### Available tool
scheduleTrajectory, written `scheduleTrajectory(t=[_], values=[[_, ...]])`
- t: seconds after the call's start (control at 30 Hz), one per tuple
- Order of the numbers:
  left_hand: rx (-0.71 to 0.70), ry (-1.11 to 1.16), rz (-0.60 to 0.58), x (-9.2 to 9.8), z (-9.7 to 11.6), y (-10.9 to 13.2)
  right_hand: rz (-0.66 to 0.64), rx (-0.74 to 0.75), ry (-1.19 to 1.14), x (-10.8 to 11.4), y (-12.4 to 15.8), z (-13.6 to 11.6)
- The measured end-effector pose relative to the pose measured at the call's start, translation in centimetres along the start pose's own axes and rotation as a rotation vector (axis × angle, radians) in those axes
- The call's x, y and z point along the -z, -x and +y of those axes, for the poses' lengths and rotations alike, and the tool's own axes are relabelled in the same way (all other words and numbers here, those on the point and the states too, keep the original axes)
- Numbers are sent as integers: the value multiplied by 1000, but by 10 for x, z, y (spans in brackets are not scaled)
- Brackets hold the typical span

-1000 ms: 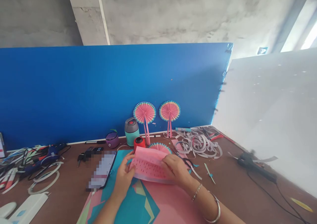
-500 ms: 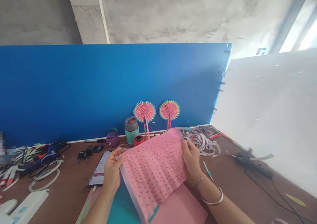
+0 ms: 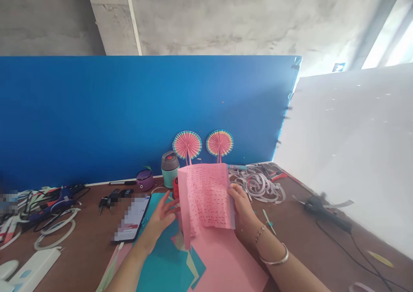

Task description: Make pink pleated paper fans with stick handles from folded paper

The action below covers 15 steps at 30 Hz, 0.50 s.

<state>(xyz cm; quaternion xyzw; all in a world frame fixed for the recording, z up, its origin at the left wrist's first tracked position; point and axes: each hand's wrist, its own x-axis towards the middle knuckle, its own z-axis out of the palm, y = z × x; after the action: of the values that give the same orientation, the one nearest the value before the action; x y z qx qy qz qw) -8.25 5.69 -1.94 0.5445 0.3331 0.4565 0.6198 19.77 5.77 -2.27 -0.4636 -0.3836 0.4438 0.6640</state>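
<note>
A pink patterned paper [image 3: 208, 197] with short red dashes and plain pink edges is held up over the table. My right hand [image 3: 241, 206] pinches its right edge, thumb in front. My left hand [image 3: 161, 216] is just left of the paper with its fingers apart and holds nothing; whether a fingertip touches the edge I cannot tell. Beneath lie a plain pink sheet [image 3: 229, 262] and a teal sheet [image 3: 158, 262], with teal and cream paper scraps [image 3: 196, 264] on top.
Two round pleated paper fans [image 3: 187, 146] lean on the blue partition [image 3: 129, 111]. A teal flask [image 3: 170, 169], purple pot [image 3: 145, 179] and phone [image 3: 134, 216] stand or lie left. Curled white strips [image 3: 261, 186] and a glue gun [image 3: 327, 214] with a cord lie right; a power strip [image 3: 35, 272] is front left.
My left hand has let go of the paper's left edge and opened. The patterned paper has turned more upright and hangs from my right hand, uncovering paper scraps below.
</note>
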Motion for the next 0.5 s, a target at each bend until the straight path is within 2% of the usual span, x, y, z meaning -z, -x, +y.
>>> scheduleTrajectory(t=[0.17,0.27,0.33,0.4,0.5], values=[[-29,-219,-15,-17,-9,4,-158,-113,-208,-13,8,1],[-148,-347,-14,-35,-14,11,-180,-120,-293,-18,10,1],[-247,-514,75,-43,-17,15,-181,-110,-314,-18,10,1],[-310,-618,210,-44,-18,16,-181,-78,-294,-17,9,1],[-300,-538,436,-30,-13,11,-154,25,-139,-13,9,-1]])
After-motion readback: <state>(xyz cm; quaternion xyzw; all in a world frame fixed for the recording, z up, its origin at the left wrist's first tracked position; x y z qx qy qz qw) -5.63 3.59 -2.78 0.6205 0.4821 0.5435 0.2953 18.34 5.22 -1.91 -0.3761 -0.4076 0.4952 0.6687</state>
